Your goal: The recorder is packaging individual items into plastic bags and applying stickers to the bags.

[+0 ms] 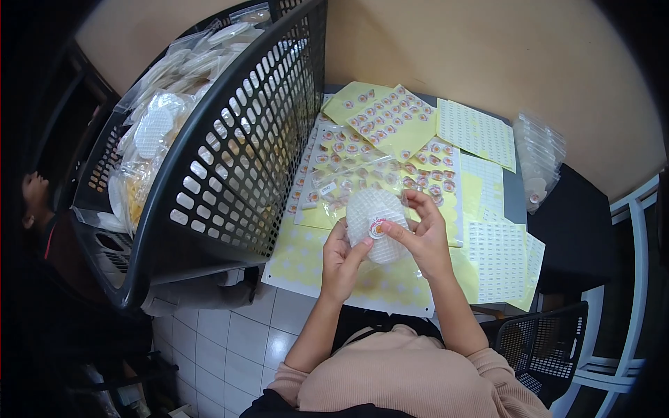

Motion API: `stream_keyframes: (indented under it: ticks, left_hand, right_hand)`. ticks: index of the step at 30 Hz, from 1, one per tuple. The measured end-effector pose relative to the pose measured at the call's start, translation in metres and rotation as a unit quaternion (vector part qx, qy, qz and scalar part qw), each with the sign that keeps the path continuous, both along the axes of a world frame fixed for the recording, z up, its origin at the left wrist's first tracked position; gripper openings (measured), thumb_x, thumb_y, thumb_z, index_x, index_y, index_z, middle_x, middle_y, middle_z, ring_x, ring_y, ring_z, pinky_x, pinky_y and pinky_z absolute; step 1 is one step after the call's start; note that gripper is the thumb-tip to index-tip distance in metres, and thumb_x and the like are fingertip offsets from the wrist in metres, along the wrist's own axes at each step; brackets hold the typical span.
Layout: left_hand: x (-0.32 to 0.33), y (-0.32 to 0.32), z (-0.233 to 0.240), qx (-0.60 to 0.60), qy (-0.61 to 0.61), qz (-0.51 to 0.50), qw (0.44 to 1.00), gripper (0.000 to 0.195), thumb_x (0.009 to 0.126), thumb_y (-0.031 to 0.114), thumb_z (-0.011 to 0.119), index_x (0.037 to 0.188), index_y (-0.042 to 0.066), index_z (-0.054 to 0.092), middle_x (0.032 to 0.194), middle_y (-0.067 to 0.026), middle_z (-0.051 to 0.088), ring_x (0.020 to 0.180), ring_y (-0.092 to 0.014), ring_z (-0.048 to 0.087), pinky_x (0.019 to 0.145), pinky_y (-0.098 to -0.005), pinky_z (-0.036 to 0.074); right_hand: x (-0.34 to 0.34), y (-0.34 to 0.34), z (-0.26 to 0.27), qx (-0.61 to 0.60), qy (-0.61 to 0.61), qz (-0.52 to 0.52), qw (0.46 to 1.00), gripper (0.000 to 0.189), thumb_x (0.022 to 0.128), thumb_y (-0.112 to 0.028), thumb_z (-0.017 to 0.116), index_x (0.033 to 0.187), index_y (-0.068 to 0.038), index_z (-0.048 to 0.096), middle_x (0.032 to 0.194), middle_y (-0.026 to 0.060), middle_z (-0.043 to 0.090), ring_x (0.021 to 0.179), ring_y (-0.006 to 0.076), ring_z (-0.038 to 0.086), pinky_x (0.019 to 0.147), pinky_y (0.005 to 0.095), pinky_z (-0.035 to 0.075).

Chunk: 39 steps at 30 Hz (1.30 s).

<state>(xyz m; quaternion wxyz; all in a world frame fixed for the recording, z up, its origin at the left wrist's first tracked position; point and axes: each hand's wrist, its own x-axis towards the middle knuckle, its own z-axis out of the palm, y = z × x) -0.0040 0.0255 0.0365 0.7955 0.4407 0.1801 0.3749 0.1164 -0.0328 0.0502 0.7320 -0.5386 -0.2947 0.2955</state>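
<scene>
A clear plastic bag (360, 170) holds white oval pieces with a waffle-like texture (377, 205). My left hand (338, 264) grips the bag's lower left side, thumb at the edge of a round printed sticker (375, 231). On the right side, my right hand (429, 237) has its fingers around the bag and its thumb pressed on the same sticker. A small white label (328, 188) with print shows near the bag's upper left. Beneath the bag lie yellow-backed sheets of round stickers (436, 162), partly covered by it and my hands.
A tall dark plastic basket (219, 157), filled with similar bags (157, 128), stands at the left. Sheets of small printed labels (496, 256) lie on the right of the table, with stacked clear bags (535, 157) beyond. Another person (39, 209) is at far left.
</scene>
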Motion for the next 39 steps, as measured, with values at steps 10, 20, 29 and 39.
stream_keyframes:
  ticks: [10,20,29,39]
  left_hand:
    - [0.041,-0.016,0.006,0.091,0.078,0.005,0.993,0.024,0.082,0.012,0.056,0.098,-0.004,0.049,0.091,-0.0075,0.056,0.082,-0.009,0.052,0.074,-0.0228,0.042]
    - [0.078,-0.048,0.009,0.107,0.078,-0.021,0.991,0.023,0.081,0.013,0.057,0.096,-0.004,0.05,0.086,-0.0072,0.058,0.077,-0.009,0.053,0.069,-0.0212,0.043]
    - [0.091,-0.065,0.014,0.115,0.088,-0.108,0.984,0.031,0.076,0.0,0.059,0.102,-0.008,0.046,0.099,-0.0107,0.054,0.089,-0.012,0.052,0.075,-0.0237,0.044]
    - [0.094,-0.074,0.014,0.079,0.068,-0.135,0.985,0.036,0.076,0.0,0.057,0.108,-0.009,0.043,0.102,-0.011,0.052,0.092,-0.013,0.051,0.079,-0.0237,0.042]
  right_hand:
    - [0.024,-0.037,0.007,-0.003,-0.006,0.022,1.0,0.031,0.068,-0.009,0.07,0.092,-0.001,0.052,0.084,0.0055,0.057,0.079,0.0113,0.056,0.064,0.023,0.047]
    - [0.055,-0.083,0.006,0.002,0.0,0.015,1.0,0.038,0.065,-0.001,0.068,0.098,0.003,0.048,0.091,0.0086,0.054,0.085,0.0134,0.054,0.067,0.0235,0.05]
    - [0.072,-0.105,0.002,0.007,0.0,-0.027,1.0,0.034,0.067,-0.002,0.066,0.096,0.002,0.049,0.089,0.0065,0.055,0.083,0.0114,0.054,0.068,0.0233,0.048]
    - [0.077,-0.111,0.002,0.024,0.066,-0.051,0.996,0.02,0.072,-0.004,0.065,0.087,0.0,0.052,0.082,0.005,0.057,0.079,0.0085,0.053,0.068,0.0221,0.045]
